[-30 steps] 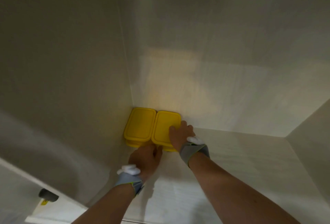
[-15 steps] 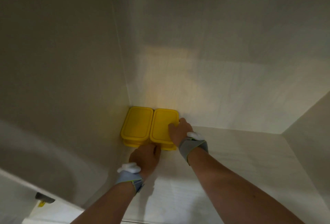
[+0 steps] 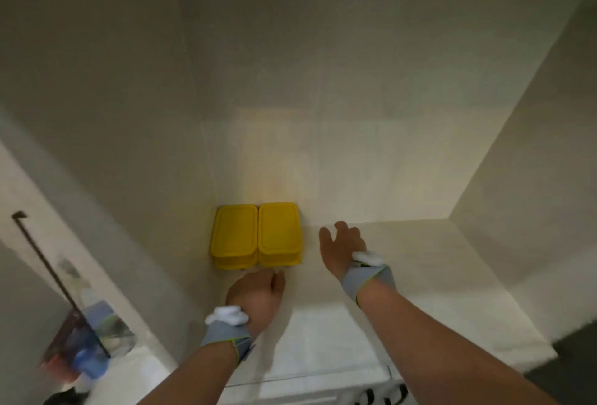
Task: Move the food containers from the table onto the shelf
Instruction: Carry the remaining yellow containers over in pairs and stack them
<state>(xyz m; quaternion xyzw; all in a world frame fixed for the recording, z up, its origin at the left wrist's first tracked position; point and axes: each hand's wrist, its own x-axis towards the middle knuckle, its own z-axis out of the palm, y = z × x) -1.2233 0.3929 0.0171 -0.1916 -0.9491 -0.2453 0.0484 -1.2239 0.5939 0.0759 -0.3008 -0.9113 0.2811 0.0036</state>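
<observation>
1. Two yellow food containers (image 3: 256,236), lids on so their contents are hidden, sit side by side, touching, in the shelf's (image 3: 420,275) back-left corner.
2. Right hand (image 3: 342,248) hovers just right of the containers, fingers spread, grasping nothing.
3. Left hand (image 3: 255,296) is just in front of the containers; its fingers are hidden, so its grasp is unclear.

— Any text, label or number readable?
— None. Plain yellow lids (image 3: 256,230), blank. Bare shelf walls (image 3: 355,114).
— Lower left?
— Blurred clutter (image 3: 84,349); nothing legible there either.

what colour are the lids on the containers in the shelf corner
Yellow, plain with no pattern, on both food containers; the head view shows them.
</observation>
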